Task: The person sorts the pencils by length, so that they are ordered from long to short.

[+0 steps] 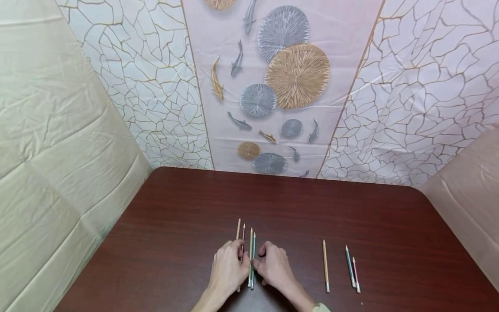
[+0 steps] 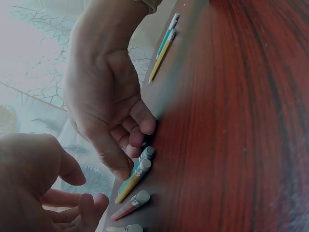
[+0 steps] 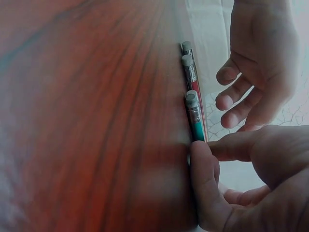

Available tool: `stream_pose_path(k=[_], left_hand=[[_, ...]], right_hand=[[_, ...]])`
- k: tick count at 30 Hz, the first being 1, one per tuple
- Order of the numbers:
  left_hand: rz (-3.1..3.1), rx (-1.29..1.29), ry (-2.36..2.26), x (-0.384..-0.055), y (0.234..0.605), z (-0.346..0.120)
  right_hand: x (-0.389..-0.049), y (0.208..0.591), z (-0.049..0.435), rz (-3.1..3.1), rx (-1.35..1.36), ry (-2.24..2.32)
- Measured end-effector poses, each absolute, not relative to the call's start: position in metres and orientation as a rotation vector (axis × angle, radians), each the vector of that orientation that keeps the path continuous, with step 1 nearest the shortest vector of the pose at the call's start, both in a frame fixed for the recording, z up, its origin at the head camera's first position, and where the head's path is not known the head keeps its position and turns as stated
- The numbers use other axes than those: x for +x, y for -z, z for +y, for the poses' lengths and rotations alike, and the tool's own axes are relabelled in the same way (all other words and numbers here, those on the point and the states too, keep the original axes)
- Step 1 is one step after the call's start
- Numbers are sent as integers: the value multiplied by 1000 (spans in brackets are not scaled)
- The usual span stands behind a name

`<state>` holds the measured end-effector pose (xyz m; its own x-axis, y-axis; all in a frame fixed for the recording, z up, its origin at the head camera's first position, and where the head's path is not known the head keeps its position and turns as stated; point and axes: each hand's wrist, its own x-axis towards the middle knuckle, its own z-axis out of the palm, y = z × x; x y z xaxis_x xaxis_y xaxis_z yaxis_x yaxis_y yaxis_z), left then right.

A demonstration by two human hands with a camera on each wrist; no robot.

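Note:
Several pencils lie side by side at the front middle of the table. In the head view, my left hand is over a tan pencil and a red pencil, hiding much of both. Its fingers are loosely bent. Right beside it lie a yellow pencil and a green pencil, nearly together. My right hand is just right of these, its thumb tip against the green pencil, its index finger apart from it. White erasers point toward me, as the green pencil's eraser shows in the right wrist view.
To the right lie another yellow pencil, a second green pencil and a pink pencil, the last two nearly touching at their eraser ends. The dark wooden table meets a patterned cloth backdrop at its far edge.

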<state>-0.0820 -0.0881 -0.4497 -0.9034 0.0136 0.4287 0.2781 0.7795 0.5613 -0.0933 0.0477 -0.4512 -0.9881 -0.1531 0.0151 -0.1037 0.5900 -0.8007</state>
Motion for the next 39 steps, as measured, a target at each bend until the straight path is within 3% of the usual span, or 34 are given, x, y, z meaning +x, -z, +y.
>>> stream_pose_path(k=[39], left_hand=[[-2579,-239,1025,-79,440,-72]], right_hand=[[-86,441,85,2725,-209,1447]])
